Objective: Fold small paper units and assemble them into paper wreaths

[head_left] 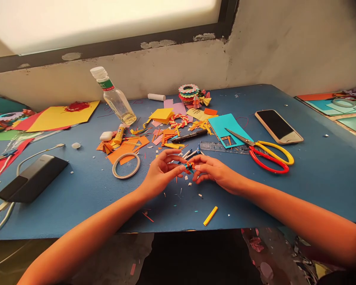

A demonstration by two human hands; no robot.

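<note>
Head view: small folded paper piece (189, 167) pinched between both hands' fingers (179, 168).

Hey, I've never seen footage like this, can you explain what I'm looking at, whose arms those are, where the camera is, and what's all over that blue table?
There is no machine here. The single picture comes from a camera worn on a person's head, looking forward and down, so the two bare arms are the wearer's own. The left hand and right hand meet over a blue table and pinch a small folded paper piece of orange and blue between their fingertips. Around them lie scissors with yellow and red handles, a phone face up, a ring of tape, a clear ruler, a tilted plastic bottle, a glue stick, a black power bank with a cable, and many coloured paper scraps.
</note>
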